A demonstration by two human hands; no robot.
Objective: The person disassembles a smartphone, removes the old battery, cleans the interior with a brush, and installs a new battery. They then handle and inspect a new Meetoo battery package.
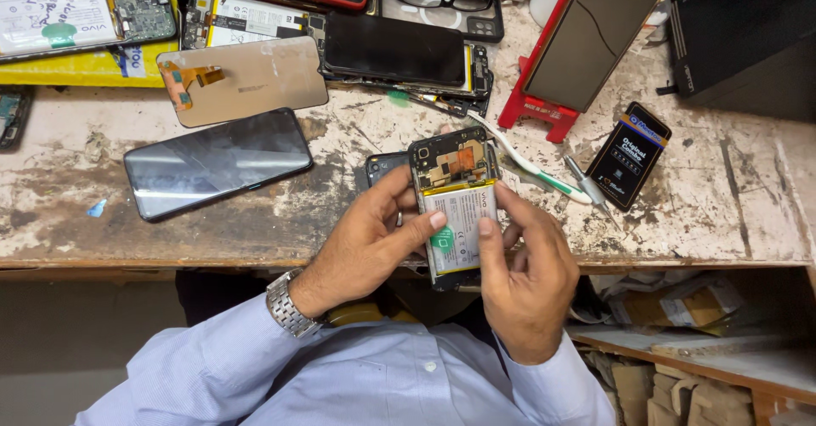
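An opened phone [453, 209], back cover off, is held upright over the workbench [340, 213] edge, long axis pointing away. Left hand [370, 243] and right hand [523, 273] clasp its sides, both thumbs pressing the battery [459, 222].

Black phone [218, 162], loose screen [242, 79], worn bench [697, 213]

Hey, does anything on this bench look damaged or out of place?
Yes. The red-framed panel leaning at the back has a crack line across its dark face. The workbench top is badly worn, its paint flaking. The opened phone in both hands looks intact.
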